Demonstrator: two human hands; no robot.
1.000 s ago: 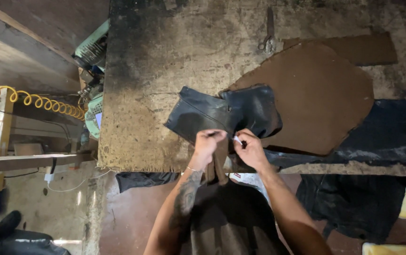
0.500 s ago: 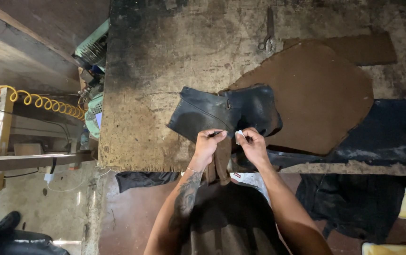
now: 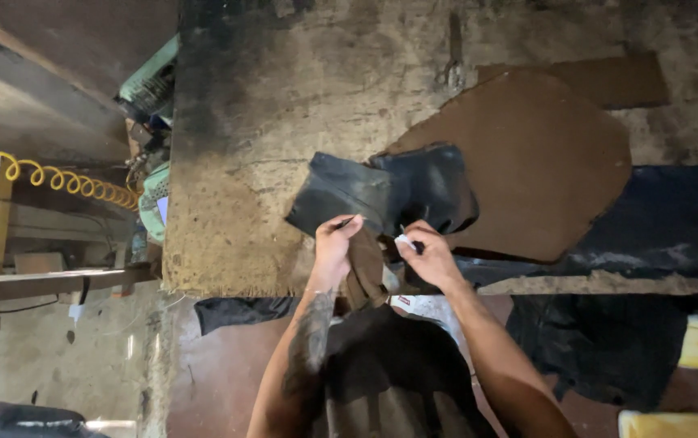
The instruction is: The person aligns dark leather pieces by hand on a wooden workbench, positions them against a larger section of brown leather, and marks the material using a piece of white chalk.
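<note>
Dim workshop, worn stained surface (image 3: 284, 105) seen from above, with a yellow coiled hose (image 3: 57, 180) and a green machine (image 3: 150, 85) well off beyond the left hand. A large brown leather sheet (image 3: 539, 162) lies just past the right hand, and a dark leather sheet (image 3: 657, 223) sits beyond it on the same side.

The black leather piece (image 3: 389, 191) lies flat directly ahead of both hands, its near edge touching the fingertips. Left hand (image 3: 334, 247) is closed around a brown leather strip (image 3: 365, 272) that hangs down toward the body, with a thin dark tool, too small to identify, sticking out by the thumb. Right hand (image 3: 430, 255) pinches a small white bit (image 3: 405, 241) in a narrow grip at the piece's near edge.

Progress looks early to middle: the piece is laid out and being worked at one edge, with no finished seam or cut visible, and the rest of the outline looks untouched.

The piece's long axis runs from left hand side to right hand side, slightly tilted, with the fold bulging away from the hands.
</note>
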